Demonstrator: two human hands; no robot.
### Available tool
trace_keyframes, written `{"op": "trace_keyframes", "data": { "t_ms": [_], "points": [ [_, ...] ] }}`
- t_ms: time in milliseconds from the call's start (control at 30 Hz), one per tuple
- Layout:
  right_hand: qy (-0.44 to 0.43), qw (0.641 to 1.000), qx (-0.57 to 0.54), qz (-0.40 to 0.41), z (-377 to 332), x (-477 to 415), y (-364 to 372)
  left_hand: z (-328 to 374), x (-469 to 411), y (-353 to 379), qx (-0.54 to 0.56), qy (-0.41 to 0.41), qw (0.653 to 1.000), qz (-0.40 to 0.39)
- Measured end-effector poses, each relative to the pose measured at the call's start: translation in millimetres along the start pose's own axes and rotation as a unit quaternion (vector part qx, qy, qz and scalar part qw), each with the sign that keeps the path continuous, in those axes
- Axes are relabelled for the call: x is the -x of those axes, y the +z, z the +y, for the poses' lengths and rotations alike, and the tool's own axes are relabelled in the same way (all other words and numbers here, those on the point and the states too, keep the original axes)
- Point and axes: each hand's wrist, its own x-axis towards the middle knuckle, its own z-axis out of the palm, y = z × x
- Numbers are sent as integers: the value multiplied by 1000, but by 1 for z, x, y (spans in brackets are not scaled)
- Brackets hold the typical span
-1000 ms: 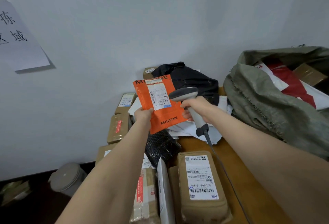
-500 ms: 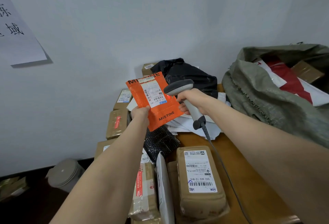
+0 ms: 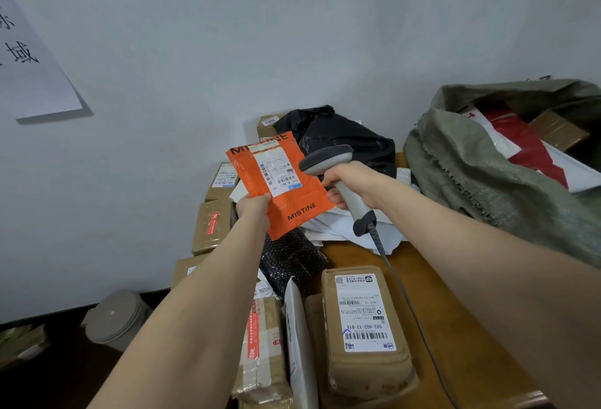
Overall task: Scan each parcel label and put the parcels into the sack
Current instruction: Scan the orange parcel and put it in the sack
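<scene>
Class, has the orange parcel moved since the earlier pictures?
Yes, slightly: the orange parcel in the left hand has shifted left and lower against the small box by the wall.

The orange parcel [image 3: 292, 203] in the left hand [image 3: 253, 208] has tipped further, its top edge now leaning toward the upper left of the frame (its label [image 3: 278, 172] turned with it). The scanner [image 3: 325, 156] in the right hand [image 3: 351, 181] has risen slightly, seemingly closer to the label.
</scene>
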Motion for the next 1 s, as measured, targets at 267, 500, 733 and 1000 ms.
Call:
{"op": "trace_keyframes", "data": {
  "t_ms": [267,500,733,1000],
  "points": [
    [6,999,-4,51,0,-8,-6,1,-7,-2,-15,1,1000,-4],
    [16,995,-12,95,11,-24,-18,-5,-17,11,-24,0,1000,-10],
    [27,998,-20,61,29,-59,-67,-15,-8,51,-39,31,998,36],
    [42,999,-12,-17,50,-77,-151,-42,43,109,-36,28,994,102]
  ]
}}
